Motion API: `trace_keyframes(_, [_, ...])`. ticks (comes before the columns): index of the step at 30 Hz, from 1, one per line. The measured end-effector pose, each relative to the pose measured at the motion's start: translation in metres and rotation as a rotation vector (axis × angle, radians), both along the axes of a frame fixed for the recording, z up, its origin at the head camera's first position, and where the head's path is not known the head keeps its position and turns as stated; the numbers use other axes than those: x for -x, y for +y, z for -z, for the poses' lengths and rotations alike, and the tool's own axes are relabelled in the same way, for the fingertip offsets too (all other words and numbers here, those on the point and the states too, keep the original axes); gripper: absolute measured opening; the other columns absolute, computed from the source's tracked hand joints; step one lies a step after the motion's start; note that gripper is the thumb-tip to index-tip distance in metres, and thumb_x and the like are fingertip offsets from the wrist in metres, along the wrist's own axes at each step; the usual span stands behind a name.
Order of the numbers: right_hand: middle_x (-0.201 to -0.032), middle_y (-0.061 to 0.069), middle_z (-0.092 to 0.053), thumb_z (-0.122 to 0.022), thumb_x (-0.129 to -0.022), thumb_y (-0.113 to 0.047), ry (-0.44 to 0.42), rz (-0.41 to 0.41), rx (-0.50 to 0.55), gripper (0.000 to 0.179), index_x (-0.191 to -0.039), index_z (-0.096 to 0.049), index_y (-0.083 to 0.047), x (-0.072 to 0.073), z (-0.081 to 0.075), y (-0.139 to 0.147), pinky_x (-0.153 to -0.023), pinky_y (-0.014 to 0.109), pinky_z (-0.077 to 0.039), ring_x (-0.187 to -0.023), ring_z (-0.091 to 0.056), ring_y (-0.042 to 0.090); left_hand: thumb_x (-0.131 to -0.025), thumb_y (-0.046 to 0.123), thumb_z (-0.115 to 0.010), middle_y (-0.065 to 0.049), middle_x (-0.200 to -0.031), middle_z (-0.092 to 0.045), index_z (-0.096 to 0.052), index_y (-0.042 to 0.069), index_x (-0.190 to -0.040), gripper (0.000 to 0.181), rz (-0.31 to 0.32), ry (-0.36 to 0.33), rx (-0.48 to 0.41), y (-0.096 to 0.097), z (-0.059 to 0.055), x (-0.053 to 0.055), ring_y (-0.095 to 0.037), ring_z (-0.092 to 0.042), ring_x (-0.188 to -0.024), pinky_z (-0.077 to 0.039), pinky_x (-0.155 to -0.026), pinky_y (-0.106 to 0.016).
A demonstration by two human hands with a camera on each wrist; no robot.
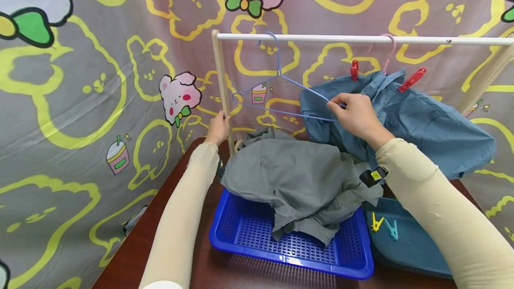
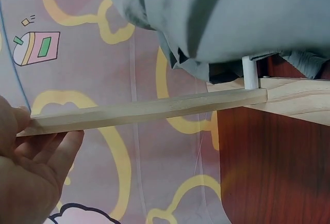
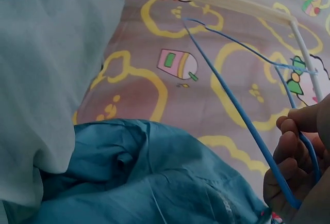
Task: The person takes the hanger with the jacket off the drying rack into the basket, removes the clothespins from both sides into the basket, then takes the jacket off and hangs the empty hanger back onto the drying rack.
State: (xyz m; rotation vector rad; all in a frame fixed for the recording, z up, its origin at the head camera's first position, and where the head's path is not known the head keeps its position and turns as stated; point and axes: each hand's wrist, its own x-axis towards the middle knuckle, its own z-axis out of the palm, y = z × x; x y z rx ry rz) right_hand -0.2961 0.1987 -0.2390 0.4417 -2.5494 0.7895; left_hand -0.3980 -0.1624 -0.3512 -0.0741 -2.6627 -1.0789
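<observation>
We judge the blue garment [image 1: 433,124] done, hanging pegged; the grey garment [image 1: 297,164], lying over the basket [image 1: 291,259], seems left to hang. Our right fingers [image 3: 286,147] pinch the bare hanger [image 1: 303,87] on the rail [image 1: 321,38]; our left fingers [image 2: 67,154] clasp the post [image 1: 222,75].

Free room inside blue hanger's [image 1: 304,88] frame and just below it. Obstacles: wooden post [image 1: 221,75] left, blue garment [image 1: 425,124] right, white rail [image 1: 329,38] above, grey garment [image 1: 297,168] lower down.
</observation>
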Motion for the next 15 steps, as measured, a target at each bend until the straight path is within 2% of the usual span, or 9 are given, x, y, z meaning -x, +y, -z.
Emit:
trace_keyframes(9, [-0.085, 0.01, -0.06, -0.053, -0.097, -0.016, -0.034, -0.078, -0.023, 0.023, -0.113, -0.063, -0.002, 0.008, 0.007, -0.015, -0.059, 0.037, -0.036, -0.066, -0.048, 0.024, -0.103, 0.02, -0.039, -0.017, -0.085, -0.054, -0.047, 0.001, -0.099, 0.021, 0.0, 0.007, -0.013, 0.001, 0.0, 0.001, -0.031, -0.058, -0.08, -0.047, -0.069, -0.04])
trace_keyframes(15, [-0.082, 0.009, -0.06, -0.054, -0.097, -0.012, -0.042, -0.127, -0.052, 0.021, -0.113, -0.062, -0.002, 0.013, 0.009, -0.025, -0.062, 0.038, -0.038, -0.07, -0.054, 0.024, -0.104, 0.021, -0.037, -0.017, -0.085, -0.053, -0.045, 0.002, -0.098, 0.022, 0.003, -0.001, -0.012, 0.0, 0.001, 0.0, -0.029, -0.056, -0.077, -0.046, -0.066, -0.038])
